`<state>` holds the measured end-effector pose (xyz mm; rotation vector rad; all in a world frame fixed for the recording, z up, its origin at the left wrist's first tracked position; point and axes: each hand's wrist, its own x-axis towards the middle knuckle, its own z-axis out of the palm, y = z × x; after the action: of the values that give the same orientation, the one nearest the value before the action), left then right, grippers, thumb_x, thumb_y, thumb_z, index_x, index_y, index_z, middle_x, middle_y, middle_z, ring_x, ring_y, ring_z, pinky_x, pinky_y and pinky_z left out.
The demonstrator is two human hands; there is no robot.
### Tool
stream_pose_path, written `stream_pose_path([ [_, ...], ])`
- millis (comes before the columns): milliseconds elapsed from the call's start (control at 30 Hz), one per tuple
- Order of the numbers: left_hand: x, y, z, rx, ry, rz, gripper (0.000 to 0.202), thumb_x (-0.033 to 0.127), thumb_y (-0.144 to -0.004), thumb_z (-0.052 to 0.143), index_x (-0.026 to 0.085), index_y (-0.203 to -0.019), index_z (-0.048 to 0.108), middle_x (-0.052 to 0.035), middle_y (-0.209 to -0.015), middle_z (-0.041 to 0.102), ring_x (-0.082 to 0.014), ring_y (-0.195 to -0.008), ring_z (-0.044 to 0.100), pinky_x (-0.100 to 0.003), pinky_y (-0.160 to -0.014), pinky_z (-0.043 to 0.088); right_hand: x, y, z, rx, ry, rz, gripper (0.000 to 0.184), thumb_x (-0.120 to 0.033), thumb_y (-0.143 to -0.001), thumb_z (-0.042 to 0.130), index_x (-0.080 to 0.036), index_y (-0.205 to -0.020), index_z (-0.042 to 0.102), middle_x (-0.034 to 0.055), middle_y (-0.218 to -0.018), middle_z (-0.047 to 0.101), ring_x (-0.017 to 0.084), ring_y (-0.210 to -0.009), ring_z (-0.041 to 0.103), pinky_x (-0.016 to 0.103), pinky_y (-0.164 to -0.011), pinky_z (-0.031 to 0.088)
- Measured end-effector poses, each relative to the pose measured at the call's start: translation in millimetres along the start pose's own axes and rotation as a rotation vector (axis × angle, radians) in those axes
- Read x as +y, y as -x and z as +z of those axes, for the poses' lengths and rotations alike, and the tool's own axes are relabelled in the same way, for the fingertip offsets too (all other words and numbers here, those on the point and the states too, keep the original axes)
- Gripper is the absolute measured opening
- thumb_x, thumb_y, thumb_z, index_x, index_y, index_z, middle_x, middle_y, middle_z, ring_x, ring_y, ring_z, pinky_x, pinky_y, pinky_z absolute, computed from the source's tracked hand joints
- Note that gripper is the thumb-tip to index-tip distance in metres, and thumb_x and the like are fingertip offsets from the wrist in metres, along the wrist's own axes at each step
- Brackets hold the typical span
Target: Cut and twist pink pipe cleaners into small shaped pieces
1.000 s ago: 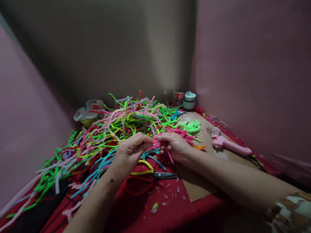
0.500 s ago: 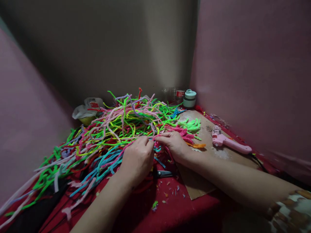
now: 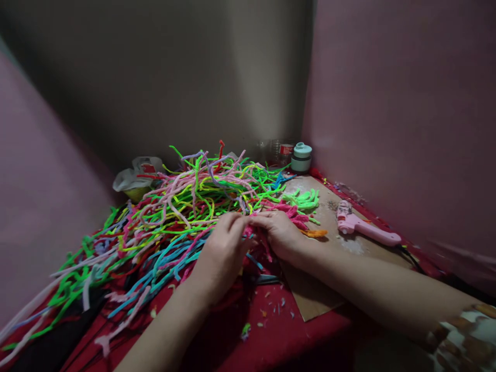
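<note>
Fingertips pressed together, my left hand (image 3: 222, 253) meets my right hand (image 3: 282, 235) at the front edge of a heaped pile of colourful pipe cleaners (image 3: 194, 206). Both pinch a bright pink pipe cleaner (image 3: 267, 247), whose loose part hangs below the right fingers. The exact grip of the left fingertips is partly hidden behind that hand. Beneath the hands, scissors (image 3: 267, 279) lie on the red cloth (image 3: 279, 330), their handles out of sight. Bent pink pipe cleaner pieces (image 3: 289, 211) rest just beyond my right hand.
Brown cardboard (image 3: 310, 297) lies at the right, bearing a pink glue gun (image 3: 366, 229), a light green looped bundle (image 3: 306, 198) and an orange piece (image 3: 314, 233). A pale-lidded jar (image 3: 301, 159) stands at the back. Walls enclose the table's back and sides. Small scraps (image 3: 264, 313) litter the cloth.
My left hand has turned and its fingers have lifted and straightened somewhat at the pink pipe cleaner. It now covers more of the scissors. My right hand has barely moved.
</note>
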<state>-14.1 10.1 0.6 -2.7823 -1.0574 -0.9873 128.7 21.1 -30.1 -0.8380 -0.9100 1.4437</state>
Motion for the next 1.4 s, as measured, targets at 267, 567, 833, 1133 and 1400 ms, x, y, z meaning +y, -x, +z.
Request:
stream_pose_path([
  [267, -28.2, -6.8, -21.9, -0.375, 1.041, -0.851, 0.030, 0.032, -0.065, 0.072, 0.013, -0.085, 0.060, 0.0021, -0.061, 0.055, -0.0056, -0.046, 0.046, -0.018, -0.044, 0.037, -2.6, -1.1, 1.2, 0.025, -0.077, 0.021, 0.014, -0.025, -0.061, 0.066, -0.013, -0.060, 0.060, -0.0026, -0.051, 0.054, 0.008, -0.041, 0.045, 0.024, -0.043, 0.040],
  [567, -8.1, -6.5, -5.8, -0.266, 1.345, -1.001, 0.028, 0.029, -0.061, 0.075, 0.014, -0.064, 0.052, 0.0054, -0.046, 0.045, -0.0039, -0.035, 0.037, -0.016, -0.032, 0.029, -2.6, 1.2, 1.3, 0.012, 0.022, -0.019, 0.016, -0.028, -0.065, 0.068, -0.013, -0.062, 0.062, -0.0031, -0.050, 0.053, 0.008, -0.042, 0.044, 0.023, -0.044, 0.036],
  [833, 3.4, -5.2, -0.6, -0.128, 1.360, -0.968, 0.025, 0.031, -0.064, 0.067, 0.016, -0.062, 0.047, 0.0091, -0.044, 0.032, -0.0032, -0.035, 0.025, -0.018, -0.035, 0.022, -4.4, 2.9, 0.8, 0.020, 0.118, -0.002, 0.016, -0.028, -0.066, 0.067, -0.013, -0.060, 0.061, -0.0041, -0.046, 0.049, 0.008, -0.041, 0.042, 0.023, -0.043, 0.034],
  [1133, 7.3, 1.8, 7.4, 0.047, 0.247, -0.566, 0.013, 0.022, -0.070, 0.053, 0.019, -0.060, 0.046, 0.0060, -0.050, 0.042, -0.0084, -0.047, 0.038, -0.022, -0.049, 0.028, -0.8, 0.3, 0.8, -0.057, -0.009, 0.015, 0.013, -0.024, -0.063, 0.071, -0.013, -0.064, 0.064, -0.0033, -0.049, 0.054, 0.007, -0.042, 0.046, 0.022, -0.044, 0.035],
  [1400, 4.5, 0.6, 4.5, 0.138, 0.271, -0.404, 0.011, 0.024, -0.074, 0.054, 0.018, -0.065, 0.053, -0.0012, -0.075, 0.054, -0.0131, -0.072, 0.051, -0.023, -0.064, 0.039, -1.2, 2.8, 1.8, -0.182, -0.101, 0.078, 0.016, -0.026, -0.065, 0.072, -0.011, -0.065, 0.065, -0.0017, -0.051, 0.057, 0.007, -0.043, 0.047, 0.022, -0.045, 0.036],
])
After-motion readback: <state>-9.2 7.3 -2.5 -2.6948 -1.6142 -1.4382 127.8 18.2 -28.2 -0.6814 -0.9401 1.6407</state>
